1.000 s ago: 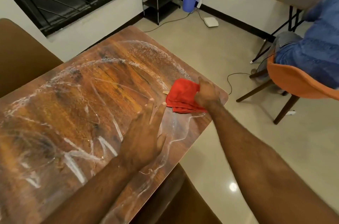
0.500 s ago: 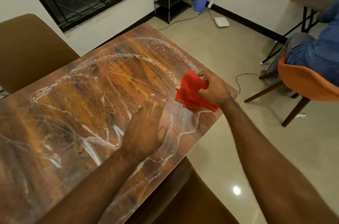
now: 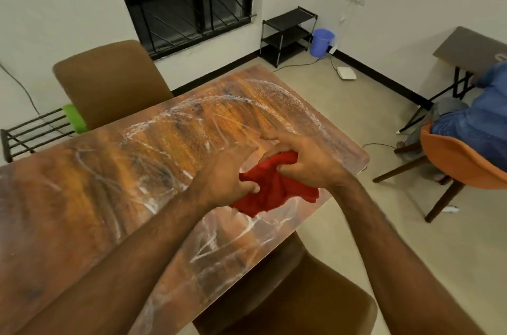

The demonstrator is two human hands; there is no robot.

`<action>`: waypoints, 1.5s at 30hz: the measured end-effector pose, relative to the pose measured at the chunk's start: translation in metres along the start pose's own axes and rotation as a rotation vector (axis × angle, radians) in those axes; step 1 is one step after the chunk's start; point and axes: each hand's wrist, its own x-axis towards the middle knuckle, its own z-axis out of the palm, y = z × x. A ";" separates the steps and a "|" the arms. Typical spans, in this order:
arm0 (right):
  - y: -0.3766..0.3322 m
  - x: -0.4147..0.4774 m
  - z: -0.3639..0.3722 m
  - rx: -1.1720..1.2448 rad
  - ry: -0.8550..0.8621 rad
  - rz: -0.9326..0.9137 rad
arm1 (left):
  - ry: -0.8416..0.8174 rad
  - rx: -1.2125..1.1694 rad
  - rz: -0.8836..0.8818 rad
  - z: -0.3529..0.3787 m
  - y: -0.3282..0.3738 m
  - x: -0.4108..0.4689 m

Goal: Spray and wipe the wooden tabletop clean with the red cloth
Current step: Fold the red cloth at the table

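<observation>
Left hand (image 3: 227, 183) and right hand (image 3: 307, 162) are both gripping the bunched red cloth (image 3: 269, 192) above the streaked counter (image 3: 137, 170), probably refolding it for wiping.

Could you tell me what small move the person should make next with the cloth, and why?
Probably set the red cloth back down flat and sweep it across the wooden tabletop: both the left hand and right hand hold it bunched above the surface, and white streaks cover the wood.
</observation>
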 end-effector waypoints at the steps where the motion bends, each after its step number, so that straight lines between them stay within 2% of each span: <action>1: -0.016 0.002 0.006 -0.001 -0.011 -0.005 | -0.043 -0.030 -0.003 -0.009 -0.013 -0.013; 4: -0.057 0.011 0.027 -0.007 -0.101 -0.028 | -0.113 -0.021 -0.031 -0.028 -0.058 -0.055; 6: -0.077 0.019 0.044 0.011 -0.188 0.004 | -0.114 -0.105 -0.053 -0.039 -0.086 -0.086; 8: -0.096 0.026 0.064 0.030 -0.267 0.031 | -0.112 -0.278 -0.099 -0.049 -0.110 -0.119; 11: -0.127 0.034 0.100 0.062 -0.318 0.031 | -0.138 -0.676 -0.200 -0.059 -0.139 -0.171; 13: -0.149 0.038 0.132 0.032 -0.250 0.015 | -0.090 -0.815 -0.281 -0.062 -0.153 -0.201; 16: -0.174 0.039 0.188 0.008 0.002 -0.014 | 0.088 -0.947 -0.412 -0.066 -0.171 -0.232; 20: -0.213 0.027 0.252 0.028 0.251 -0.157 | 0.398 -0.926 -0.575 -0.070 -0.185 -0.258; 24: -0.254 0.008 0.309 0.170 0.235 -0.246 | 0.513 -0.972 -0.640 -0.078 -0.185 -0.285; 27: -0.271 0.004 0.334 0.273 0.241 -0.243 | 0.467 -0.978 -0.614 -0.089 -0.194 -0.309; 29: -0.277 0.007 0.337 0.360 0.169 -0.122 | 0.366 -1.019 -0.541 -0.099 -0.205 -0.329; 31: -0.278 0.014 0.339 0.427 0.044 -0.014 | 0.227 -0.921 -0.448 -0.105 -0.219 -0.348; 33: -0.285 0.021 0.342 0.461 -0.061 0.016 | 0.142 -0.769 -0.372 -0.106 -0.231 -0.365; 35: -0.290 0.028 0.348 0.548 -0.162 0.014 | 0.148 -0.679 -0.318 -0.105 -0.240 -0.381; 37: -0.298 0.033 0.358 0.553 -0.186 0.019 | 0.180 -0.796 -0.351 -0.103 -0.247 -0.395; 39: -0.306 0.035 0.375 0.353 -0.051 0.008 | 0.227 -0.953 -0.408 -0.097 -0.250 -0.406; 41: -0.313 0.029 0.396 0.144 0.169 0.029 | 0.341 -0.924 -0.494 -0.085 -0.255 -0.414; 42: -0.317 0.022 0.406 0.122 0.262 0.042 | 0.411 -0.862 -0.551 -0.079 -0.255 -0.417; 44: -0.317 0.003 0.429 0.270 0.328 0.059 | 0.543 -0.677 -0.649 -0.070 -0.253 -0.421; 45: -0.318 -0.008 0.440 0.401 0.253 0.110 | 0.593 -0.568 -0.669 -0.069 -0.248 -0.422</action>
